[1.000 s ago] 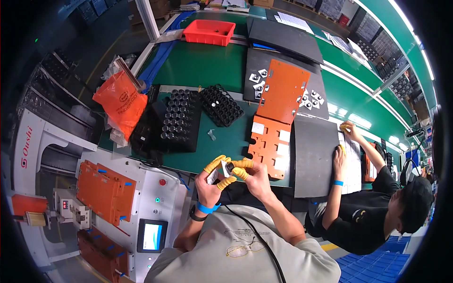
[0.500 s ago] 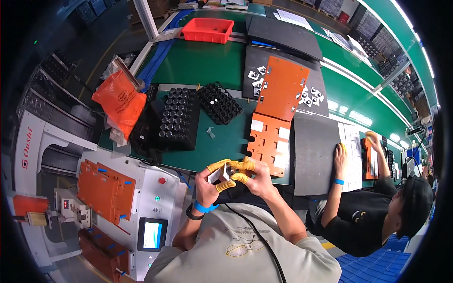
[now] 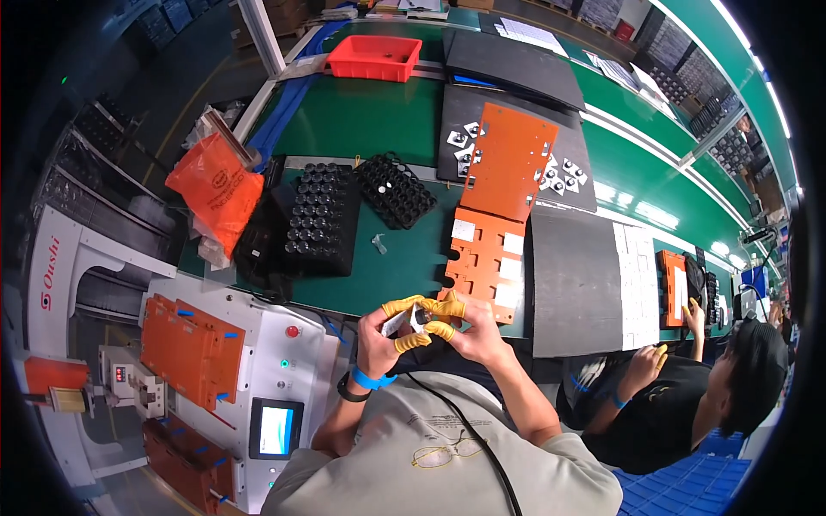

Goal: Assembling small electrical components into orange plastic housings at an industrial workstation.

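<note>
Because the black-and-white piece (image 3: 420, 317) is small, left hand (image 3: 379, 335) and right hand (image 3: 476, 335) pinch it between fingertips (image 3: 411, 342). Farther right, an orange case (image 3: 499, 193) lies open, likely for easy reach.

Pretty big workshop, long green-topped bench (image 3: 370, 129) running off to the right, pale metal post (image 3: 261, 39) at its far left. Bright tube lights (image 3: 777, 109) line the upper right and glare off the green, while the floor (image 3: 189, 69) back left is kinda dark.
</note>
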The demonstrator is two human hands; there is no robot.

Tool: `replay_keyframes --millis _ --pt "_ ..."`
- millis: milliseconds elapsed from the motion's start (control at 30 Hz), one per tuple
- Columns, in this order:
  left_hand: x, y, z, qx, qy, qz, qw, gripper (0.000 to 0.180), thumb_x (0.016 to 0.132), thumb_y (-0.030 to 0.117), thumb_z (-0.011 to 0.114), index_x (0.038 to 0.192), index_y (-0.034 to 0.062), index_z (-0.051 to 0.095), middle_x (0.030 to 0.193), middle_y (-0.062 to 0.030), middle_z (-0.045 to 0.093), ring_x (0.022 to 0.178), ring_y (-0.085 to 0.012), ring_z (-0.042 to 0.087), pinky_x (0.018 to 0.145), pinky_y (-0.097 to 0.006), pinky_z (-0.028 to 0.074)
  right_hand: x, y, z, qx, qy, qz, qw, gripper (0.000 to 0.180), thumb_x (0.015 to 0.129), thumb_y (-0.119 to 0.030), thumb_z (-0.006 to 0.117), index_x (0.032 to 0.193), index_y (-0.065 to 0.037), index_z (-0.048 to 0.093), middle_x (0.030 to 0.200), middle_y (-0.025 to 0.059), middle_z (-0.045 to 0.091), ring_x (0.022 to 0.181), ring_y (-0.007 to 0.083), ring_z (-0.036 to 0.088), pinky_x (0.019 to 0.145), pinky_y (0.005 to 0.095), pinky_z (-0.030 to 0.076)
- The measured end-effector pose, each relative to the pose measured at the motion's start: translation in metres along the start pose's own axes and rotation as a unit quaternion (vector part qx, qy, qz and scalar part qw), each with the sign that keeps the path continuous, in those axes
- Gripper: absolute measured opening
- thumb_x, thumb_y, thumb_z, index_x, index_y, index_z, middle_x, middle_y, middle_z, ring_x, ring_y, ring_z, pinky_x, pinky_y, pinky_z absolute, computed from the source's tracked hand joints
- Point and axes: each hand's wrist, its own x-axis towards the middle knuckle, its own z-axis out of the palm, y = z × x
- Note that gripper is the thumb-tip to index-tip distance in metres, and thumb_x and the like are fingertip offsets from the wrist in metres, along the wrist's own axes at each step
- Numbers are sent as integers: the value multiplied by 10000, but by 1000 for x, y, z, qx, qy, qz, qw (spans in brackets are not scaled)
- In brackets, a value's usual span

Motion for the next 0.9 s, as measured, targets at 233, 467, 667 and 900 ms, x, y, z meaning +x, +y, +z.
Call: replay_keyframes --millis 233,467,667,900 --pt "3 0 4 33 -30 19 999 610 674 367 921 1142 42 705 859 36 680 615 -33 459 550 -217 383 -5 8 -10 -66 2 -70 995 264 823 -107 789 1059 -11 717 866 74 650 728 209 641 604 332 503" --pt "1 20 10 159 -23 70 984 636 661 386 924 1142 37 698 883 12 683 578 -49 449 531 -224 386 -15 6 -13 25 10 6 1000 286 799 -129 819 1051 -26 733 768 38 598 606 153 518 550 288 423" --pt "-3 17 13 127 -42 74 988 643 651 349 936 1150 26 690 854 17 669 579 -50 455 540 -226 399 -18 2 -15 7 16 -69 997 253 800 -125 816 991 7 717 718 65 571 599 183 557 534 312 428" --pt "-6 0 13 14 -27 42 999 621 678 298 932 1160 13 665 893 17 691 628 -33 506 567 -216 434 -18 -9 -14 -13 -20 5 1000 271 793 -114 801 1022 2 710 739 81 557 598 220 559 553 321 463"
